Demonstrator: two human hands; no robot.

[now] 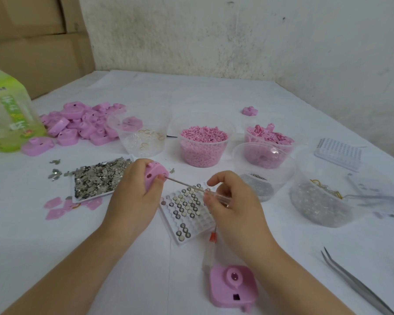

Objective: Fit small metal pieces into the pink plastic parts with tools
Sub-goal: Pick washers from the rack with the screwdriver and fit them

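My left hand [134, 196] grips a pink plastic part [154, 176] above the table. My right hand [234, 201] pinches the clear handle of a thin metal screwdriver [184, 184], whose tip touches the right side of that part. Under both hands lies a clear cell tray [187, 212] holding round button cells. A flat tray of small silvery metal pieces [98, 178] sits to the left. Another pink part [233, 285] lies near the front edge. A heap of pink parts [82, 123] is at the back left.
Clear cups hold pink granules [203, 142], pink clips [268, 139], springs [143, 139] and metal bits [319, 201]. Tweezers [355, 283] lie at the front right. A green bottle [7, 112] stands far left, a second cell tray [338, 153] far right.
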